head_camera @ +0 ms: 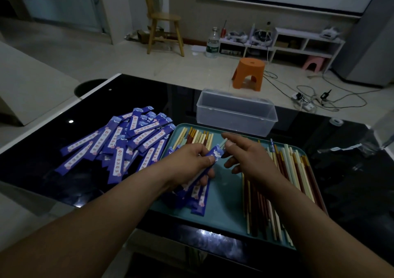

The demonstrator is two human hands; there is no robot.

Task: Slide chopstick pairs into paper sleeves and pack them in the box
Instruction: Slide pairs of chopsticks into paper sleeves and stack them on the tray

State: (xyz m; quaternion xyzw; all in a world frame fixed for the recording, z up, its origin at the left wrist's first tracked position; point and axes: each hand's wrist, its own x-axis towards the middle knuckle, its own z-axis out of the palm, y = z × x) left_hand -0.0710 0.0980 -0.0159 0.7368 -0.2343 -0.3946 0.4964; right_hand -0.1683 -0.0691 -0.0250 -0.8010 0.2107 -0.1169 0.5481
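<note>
1. Reaching in from the near edge, the left hand (191, 160) and right hand (245, 156) met over the teal tray (223, 211).
2. Left fingers (205, 149) were curled round a purple paper sleeve (214, 154), thumb on top near its mouth.
3. Right thumb and forefinger pinched the pale chopstick end (222, 143) sticking out of that mouth; the other fingers hung loosely curled.
4. More purple sleeves (198, 196) lay on the tray under the left wrist.
5. Loose chopsticks (283, 171), cream, red and brown, lay along the tray's right side, with a shorter row (196, 137) at its far left.
6. A heap of sleeves (119, 141) covered the black tabletop (351, 171) left of the tray.
7. The clear plastic box (234, 111) stood open-topped just beyond the tray's far edge.
</note>
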